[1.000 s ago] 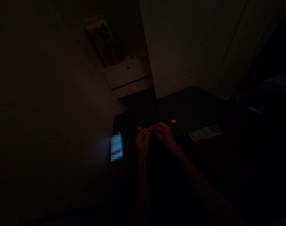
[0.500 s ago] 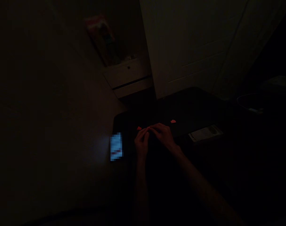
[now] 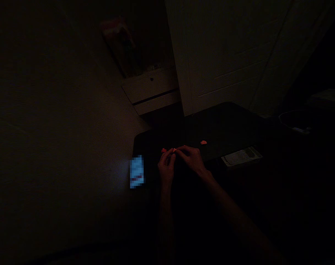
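The room is very dark. My left hand (image 3: 166, 167) and my right hand (image 3: 192, 159) meet over a black table (image 3: 228, 125), fingertips pinched together on a small orange-red piece (image 3: 174, 149). Another orange-red bit (image 3: 163, 150) lies on the table just left of my fingers. A third one (image 3: 203, 142) rests beyond my right hand. What the pieces are I cannot make out.
A lit phone screen (image 3: 136, 172) glows at the table's left edge. A printed paper (image 3: 241, 156) lies at the right. Behind stand a pale drawer unit (image 3: 150, 90) and a white door (image 3: 228, 55). A dim round container (image 3: 294, 121) sits far right.
Both hands stay pinched together in nearly the same spot, with only slight finger shifts. The scene's brightness flickers a little.
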Demonstrator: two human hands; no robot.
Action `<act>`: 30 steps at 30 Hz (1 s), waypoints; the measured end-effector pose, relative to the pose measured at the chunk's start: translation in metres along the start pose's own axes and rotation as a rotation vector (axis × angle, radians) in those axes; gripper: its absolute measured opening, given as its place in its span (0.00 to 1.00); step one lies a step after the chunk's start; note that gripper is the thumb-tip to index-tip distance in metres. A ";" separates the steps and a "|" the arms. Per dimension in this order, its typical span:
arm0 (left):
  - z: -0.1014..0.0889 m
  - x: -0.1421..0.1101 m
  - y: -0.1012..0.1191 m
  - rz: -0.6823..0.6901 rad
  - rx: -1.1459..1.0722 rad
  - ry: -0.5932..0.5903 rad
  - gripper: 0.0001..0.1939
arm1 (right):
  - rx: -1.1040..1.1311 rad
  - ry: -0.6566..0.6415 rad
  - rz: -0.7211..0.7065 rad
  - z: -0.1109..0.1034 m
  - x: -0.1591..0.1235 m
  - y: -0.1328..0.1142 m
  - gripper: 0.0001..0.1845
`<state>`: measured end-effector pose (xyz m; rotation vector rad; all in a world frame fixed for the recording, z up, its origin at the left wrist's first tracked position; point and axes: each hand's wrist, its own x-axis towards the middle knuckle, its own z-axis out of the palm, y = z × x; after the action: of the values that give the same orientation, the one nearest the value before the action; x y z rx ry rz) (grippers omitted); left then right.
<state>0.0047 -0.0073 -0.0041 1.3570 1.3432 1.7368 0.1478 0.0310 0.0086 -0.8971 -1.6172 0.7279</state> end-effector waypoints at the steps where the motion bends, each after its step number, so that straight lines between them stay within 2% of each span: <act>1: 0.001 0.000 0.000 -0.003 -0.004 0.017 0.16 | 0.006 -0.007 0.002 0.000 0.000 0.000 0.07; 5: 0.004 0.000 0.001 -0.008 0.020 0.076 0.15 | 0.009 -0.027 -0.011 0.001 0.001 0.001 0.07; 9: 0.003 0.000 0.000 0.005 0.025 0.102 0.16 | -0.015 -0.091 -0.089 -0.001 0.003 0.003 0.07; 15: 0.003 0.000 -0.003 -0.069 -0.027 0.117 0.24 | 0.011 -0.066 -0.058 -0.001 0.004 0.006 0.07; 20: 0.004 0.002 0.001 -0.056 -0.010 0.090 0.19 | 0.039 -0.086 -0.029 -0.002 0.004 0.005 0.08; 24: 0.003 0.003 0.003 -0.114 -0.037 0.118 0.18 | 0.050 -0.130 -0.059 -0.006 0.004 0.000 0.09; 30: -0.001 0.004 -0.002 -0.197 -0.140 0.119 0.17 | 0.108 -0.124 -0.093 -0.009 0.004 -0.004 0.08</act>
<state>0.0026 -0.0035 -0.0050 1.0237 1.3423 1.7626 0.1556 0.0325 0.0162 -0.7064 -1.7002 0.8106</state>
